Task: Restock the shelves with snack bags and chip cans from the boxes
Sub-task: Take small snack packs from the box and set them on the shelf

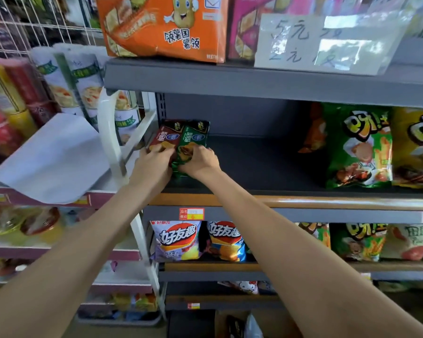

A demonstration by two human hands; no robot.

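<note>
While the left hand [154, 159] is gripping the red bag [163, 136] and the right hand [198, 160] the green bag [192, 142], both should be standing them upright at the shelf's [266, 164] left end.

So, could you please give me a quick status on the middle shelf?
Left hand on red snack bag, right hand on green snack bag. Both bags upright at shelf's left end. Nothing blocking.

snack bag [165, 136], far left of dark grey shelf [266, 162]: dark red, black top. snack bag beside it [192, 140]: green, black top. large bag at right [357, 145]: green, yellow lettering. box above [161, 28]: orange, cartoon potato figure. cans at far left [66, 79]: white with green bands. shelf edge [303, 202]: orange strip.
</note>
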